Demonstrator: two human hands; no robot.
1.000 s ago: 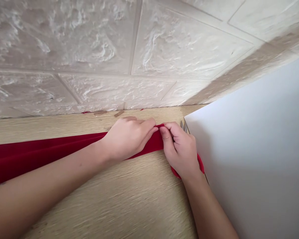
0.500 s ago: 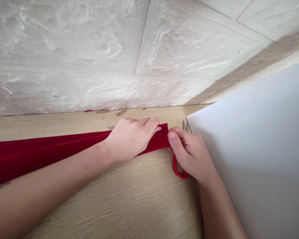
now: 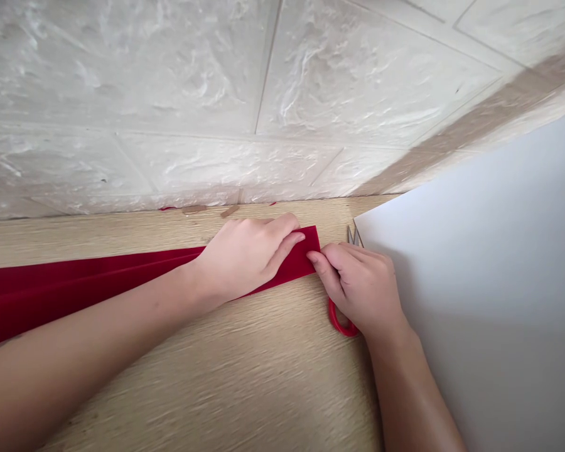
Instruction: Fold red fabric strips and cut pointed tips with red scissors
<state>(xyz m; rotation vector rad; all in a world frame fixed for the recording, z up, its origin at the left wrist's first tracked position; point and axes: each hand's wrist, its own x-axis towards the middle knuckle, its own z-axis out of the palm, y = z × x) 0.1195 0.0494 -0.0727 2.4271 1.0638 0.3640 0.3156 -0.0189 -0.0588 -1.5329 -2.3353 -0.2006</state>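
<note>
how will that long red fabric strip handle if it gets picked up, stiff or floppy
The red fabric strip is probably floppy, as a soft fold runs along its length. It is likely light for its size: the end at the right hand looks thin and flat. Its matte surface suggests it may not be very slippery.

Cloth (image 3: 98, 282): is being supported by the table (image 3: 245, 376), from far left to the middle.
Left hand (image 3: 247, 257): is being laid over the cloth, short of its right end.
Right hand (image 3: 362, 282): is being held at that end.
Scissors (image 3: 333, 319): are being partly covered by the right hand.
Scraps (image 3: 230, 211): are being bordered by the wall (image 3: 169, 94), behind the cloth.
Panel (image 3: 489, 282): is being backed by the wall, right of the scissors.
</note>
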